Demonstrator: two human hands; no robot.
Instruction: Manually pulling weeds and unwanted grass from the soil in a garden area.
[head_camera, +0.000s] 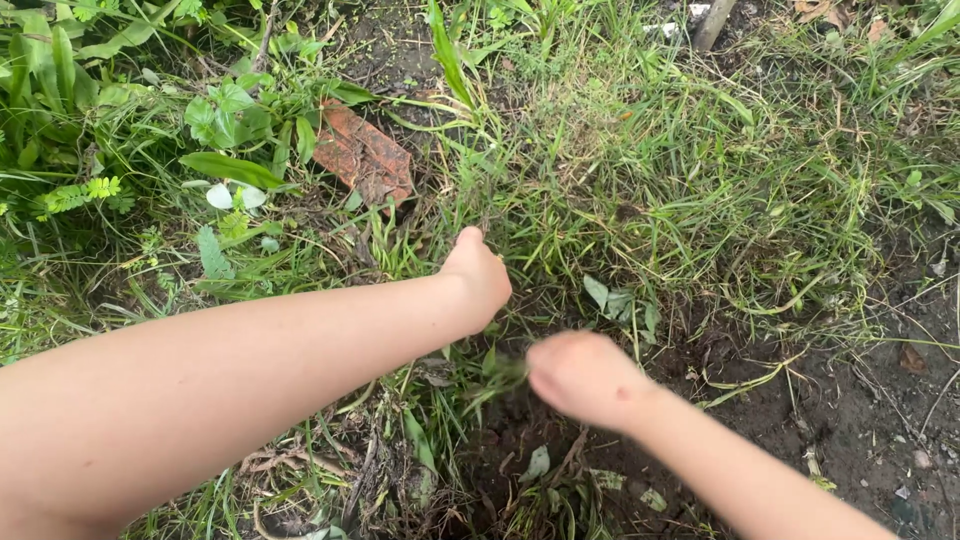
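My left hand (478, 275) reaches forward into a patch of long grass (620, 170) and is closed around a tuft of its blades near the ground. My right hand (583, 377) is below and to the right of it, blurred with motion, fingers closed on a few green grass blades (500, 372) that stick out to its left. Both hands hover over dark bare soil (850, 410) at the grass edge. My fingers are mostly hidden behind the backs of my hands.
A reddish-brown broken brick piece (363, 155) lies in the weeds beyond my left hand. Broad-leaved plants (225, 115) and a fern fill the upper left. Loose cut leaves and dry stems (300, 470) lie on the soil below my arms.
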